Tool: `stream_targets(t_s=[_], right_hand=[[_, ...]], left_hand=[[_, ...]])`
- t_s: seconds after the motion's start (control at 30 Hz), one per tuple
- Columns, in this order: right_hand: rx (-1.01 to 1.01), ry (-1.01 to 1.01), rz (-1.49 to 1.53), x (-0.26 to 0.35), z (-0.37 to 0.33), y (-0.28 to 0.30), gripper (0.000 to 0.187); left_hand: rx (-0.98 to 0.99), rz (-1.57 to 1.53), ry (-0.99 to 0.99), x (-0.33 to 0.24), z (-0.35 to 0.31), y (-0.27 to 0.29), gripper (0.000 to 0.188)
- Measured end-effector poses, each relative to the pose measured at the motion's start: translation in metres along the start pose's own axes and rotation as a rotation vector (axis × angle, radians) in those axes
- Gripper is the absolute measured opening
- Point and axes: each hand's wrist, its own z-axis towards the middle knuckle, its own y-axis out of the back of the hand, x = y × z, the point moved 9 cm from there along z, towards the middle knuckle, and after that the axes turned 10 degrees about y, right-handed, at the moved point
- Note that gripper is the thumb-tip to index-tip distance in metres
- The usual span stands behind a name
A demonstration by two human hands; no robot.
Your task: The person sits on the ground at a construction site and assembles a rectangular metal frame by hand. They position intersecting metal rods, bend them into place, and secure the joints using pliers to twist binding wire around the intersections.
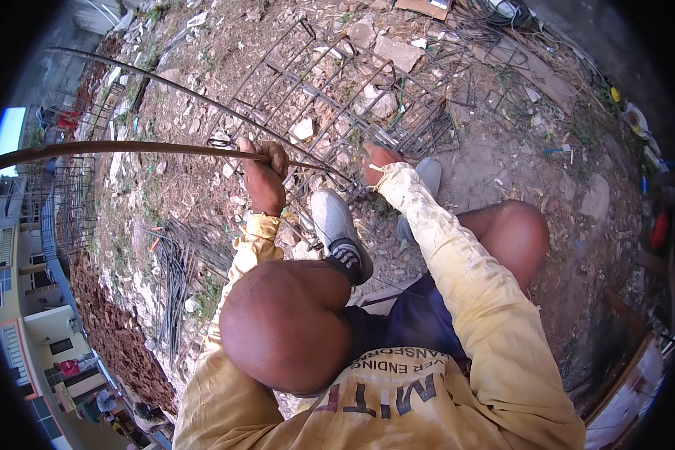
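Observation:
My left hand (264, 174) is wrapped round a long brown steel bar (150, 147) that runs out past the left edge. A second, darker steel rod (165, 81) slants from the upper left down toward the space between my hands, passing just beyond my left hand. My right hand (381, 161) is curled closed beside the near end of a rebar cage (352, 105); what its fingers hold, if anything, is hidden. The cage of tied square hoops lies on the ground in front of me. My grey shoe (331, 217) stands between my hands.
Rubble and stones (397, 54) cover the ground. A bundle of thin dark rods (174, 277) lies at my left. Coiled wire (502, 16) sits at the far right, near a plank (536, 75). More rebar frames (75, 195) and buildings (45, 322) stand at the left.

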Motion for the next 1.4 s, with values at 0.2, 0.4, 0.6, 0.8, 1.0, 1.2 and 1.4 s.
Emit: stream_targets(t_s=[0.2, 0.4, 0.6, 0.8, 1.0, 1.2, 1.4], right_hand=[[-0.318, -0.142, 0.853, 0.006, -0.064, 0.028, 0.044], [-0.539, 0.204, 1.022, 0.054, -0.121, 0.076, 0.056], [-0.522, 0.077, 1.126, 0.030, -0.123, 0.078, 0.042], [-0.437, -0.084, 1.059, -0.005, -0.119, 0.033, 0.038], [-0.318, -0.247, 0.880, -0.028, -0.113, 0.004, 0.037], [-0.117, -0.187, 0.229, -0.080, -0.095, -0.033, 0.040], [0.092, -0.140, -0.002, 0.010, -0.082, 0.001, 0.051]], left_hand=[[0.033, 0.059, 0.020, -0.002, 0.003, 0.003, 0.071], [0.066, 0.089, 0.138, -0.005, 0.005, 0.005, 0.071], [0.169, 0.122, 0.260, -0.006, 0.005, -0.001, 0.071], [0.209, 0.159, 0.236, -0.005, 0.001, -0.005, 0.071], [0.283, 0.170, 0.263, 0.003, 0.001, 0.006, 0.069], [0.309, 0.198, 0.211, -0.006, 0.004, -0.011, 0.071], [0.351, 0.186, 0.131, -0.006, 0.008, -0.002, 0.070]])
